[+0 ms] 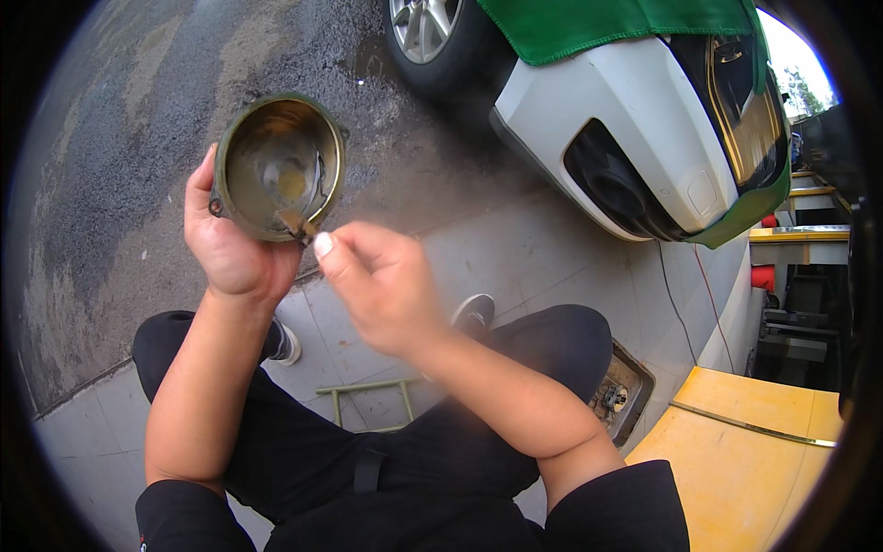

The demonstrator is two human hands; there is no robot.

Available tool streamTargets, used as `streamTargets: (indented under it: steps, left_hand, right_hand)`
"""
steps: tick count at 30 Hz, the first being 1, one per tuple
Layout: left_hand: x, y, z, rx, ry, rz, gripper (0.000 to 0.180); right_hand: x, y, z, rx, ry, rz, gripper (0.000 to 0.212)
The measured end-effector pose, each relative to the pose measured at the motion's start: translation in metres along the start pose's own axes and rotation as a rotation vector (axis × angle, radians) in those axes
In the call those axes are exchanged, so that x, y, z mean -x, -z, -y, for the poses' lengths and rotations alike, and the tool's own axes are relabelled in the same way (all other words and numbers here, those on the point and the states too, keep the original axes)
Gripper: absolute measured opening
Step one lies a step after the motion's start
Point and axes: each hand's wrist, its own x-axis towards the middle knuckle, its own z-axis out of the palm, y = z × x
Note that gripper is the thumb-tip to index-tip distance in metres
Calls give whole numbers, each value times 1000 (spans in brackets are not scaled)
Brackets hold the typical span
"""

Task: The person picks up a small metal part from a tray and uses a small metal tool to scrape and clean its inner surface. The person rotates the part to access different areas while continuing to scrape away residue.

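Note:
My left hand (pixel 232 247) is wrapped round the lower left side of a round, bowl-shaped metal housing (pixel 258 166) with small lugs on its rim. The housing's open side is turned toward me, and its inside looks dull and brownish with a wet-looking sheen. Between the thumb and fingers of my right hand (pixel 382 281) is a small flat brown piece (pixel 292 223), which reaches over the housing's lower right rim toward the inside. Whether it is a scraper or a folded scrap of something I cannot make out.
Ahead right stands a white car (pixel 589 101) with a green cover (pixel 589 28) on it. A green metal frame (pixel 368 386) lies between my legs. Beside my right knee sits a dirty tray (pixel 639 391) with a metal part. Yellow cabinets (pixel 745 442) stand at the right.

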Motion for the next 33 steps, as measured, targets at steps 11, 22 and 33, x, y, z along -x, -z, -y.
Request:
streamTargets:
  steps: [11, 22, 33]
  left_hand:
    - [-3, -23, 11, -200, -283, -193, 49]
    - [-4, -34, 10, -167, -314, -179, 58]
    - [-3, -37, 12, -257, -374, -137, 59]
  right_hand:
    - [-3, -3, -3, -123, -120, -22, 27]
    - [-6, 0, 1, -260, -277, 58, 29]
    - [-3, -7, 5, -311, -313, 3, 28]
